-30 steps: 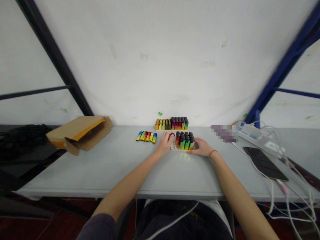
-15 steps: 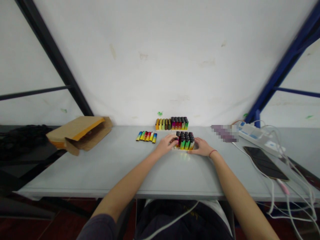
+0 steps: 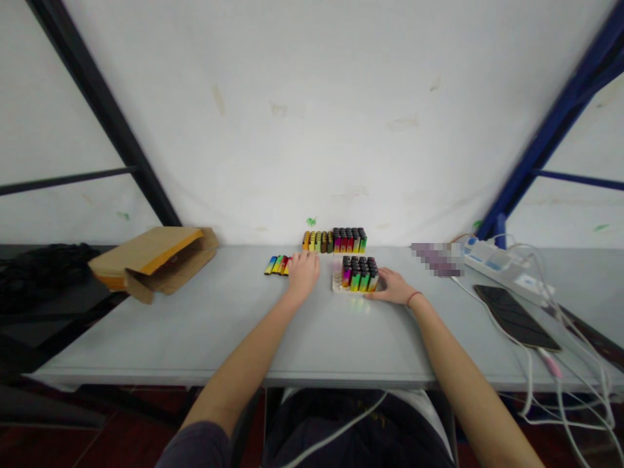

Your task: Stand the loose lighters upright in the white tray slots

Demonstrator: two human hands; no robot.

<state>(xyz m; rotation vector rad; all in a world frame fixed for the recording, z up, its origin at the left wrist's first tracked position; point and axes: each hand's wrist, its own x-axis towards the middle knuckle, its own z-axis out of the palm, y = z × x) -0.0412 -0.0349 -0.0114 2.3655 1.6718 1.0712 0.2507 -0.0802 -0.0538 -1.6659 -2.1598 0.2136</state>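
Note:
A pale tray (image 3: 337, 284) holds several upright lighters (image 3: 359, 276) with black tops and purple, green and yellow bodies; its left side shows unfilled holes. My right hand (image 3: 394, 286) grips the tray's right side, thumb along the front edge and fingers behind the lighters. To the left, my left hand (image 3: 303, 274) reaches over the right end of a row of loose lighters (image 3: 276, 264) lying flat. Its fingers point forward, slightly apart and bent, and I see nothing held in them. The hand hides some of the loose lighters.
Against the wall stand more upright lighters, a yellow-to-brown group (image 3: 318, 242) and a black-topped group (image 3: 350, 240). An open cardboard box (image 3: 156, 257) lies at the left. On the right are a power strip (image 3: 507, 270), a phone (image 3: 515, 316), white cables (image 3: 529, 383) and a blurred-out item (image 3: 437, 260).
My left hand has left the tray and moved left to the loose lighters. A purple lighter now shows upright at the left of the tray's group. My right hand stays put.

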